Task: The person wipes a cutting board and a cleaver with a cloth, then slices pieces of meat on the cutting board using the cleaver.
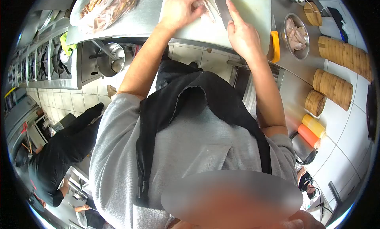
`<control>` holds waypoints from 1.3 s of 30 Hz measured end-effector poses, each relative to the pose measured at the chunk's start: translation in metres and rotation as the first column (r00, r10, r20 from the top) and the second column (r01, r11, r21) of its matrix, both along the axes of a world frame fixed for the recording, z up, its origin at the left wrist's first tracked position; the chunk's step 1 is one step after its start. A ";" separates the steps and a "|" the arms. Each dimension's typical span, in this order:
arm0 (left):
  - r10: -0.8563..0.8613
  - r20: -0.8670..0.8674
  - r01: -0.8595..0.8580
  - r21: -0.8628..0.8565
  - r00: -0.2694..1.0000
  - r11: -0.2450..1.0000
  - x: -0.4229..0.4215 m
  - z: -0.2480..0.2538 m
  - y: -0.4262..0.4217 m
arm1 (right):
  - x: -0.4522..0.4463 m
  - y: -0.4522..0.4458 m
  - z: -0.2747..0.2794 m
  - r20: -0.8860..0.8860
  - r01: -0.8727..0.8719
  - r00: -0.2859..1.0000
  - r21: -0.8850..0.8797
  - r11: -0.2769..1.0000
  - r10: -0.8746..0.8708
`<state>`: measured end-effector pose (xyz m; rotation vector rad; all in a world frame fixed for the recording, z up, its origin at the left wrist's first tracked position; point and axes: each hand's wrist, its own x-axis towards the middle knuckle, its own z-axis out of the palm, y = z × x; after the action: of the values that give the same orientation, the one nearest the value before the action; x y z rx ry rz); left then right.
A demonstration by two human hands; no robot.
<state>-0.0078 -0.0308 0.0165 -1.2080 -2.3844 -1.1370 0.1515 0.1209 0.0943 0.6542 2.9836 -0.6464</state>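
The pale meat (208, 11) lies on the cutting board (253, 15) just right of the nearer left hand (178, 10) — whether its bent fingers pinch or only press, I cannot tell — its long axis roughly along the knife (221, 7) gripped in the right hand (243, 36).

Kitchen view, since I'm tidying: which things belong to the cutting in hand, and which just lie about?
In use: broad steel knife; pale meat strips; whitish rectangular cutting board; probably round steel bowl of raw meat.

Likely idle: round bamboo steamers; orange plastic bottle; yellow plastic bottle.
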 end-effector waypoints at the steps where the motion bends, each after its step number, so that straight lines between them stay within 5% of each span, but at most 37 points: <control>1: 0.007 -0.007 -0.007 0.010 1.000 1.000 0.001 0.001 0.001 | 0.002 0.000 0.004 0.005 -0.054 0.999 0.017 0.998 0.054; 14: 0.041 -0.017 -0.041 0.003 0.999 0.999 -0.004 -0.003 0.002 | 0.004 -0.015 0.008 0.134 -0.244 0.965 0.162 0.956 0.224; 21: -0.005 -0.041 0.005 -0.017 0.999 1.000 -0.003 -0.004 0.001 | -0.006 -0.004 -0.012 0.053 -0.048 0.997 -0.014 0.999 0.049; 28: 0.054 0.064 -0.055 0.007 0.996 0.998 -0.001 -0.002 0.003 | 0.003 -0.009 0.009 0.050 -0.132 0.990 0.047 0.990 0.129; 39: 0.038 -0.060 -0.034 0.067 0.998 0.997 -0.005 -0.007 0.004 | 0.007 -0.016 0.023 0.178 -0.216 0.963 0.068 0.974 0.201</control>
<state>-0.0124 -0.0264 0.0091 -1.1573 -2.2963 -1.1416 0.1584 0.1053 0.1176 0.3679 2.8792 -0.4264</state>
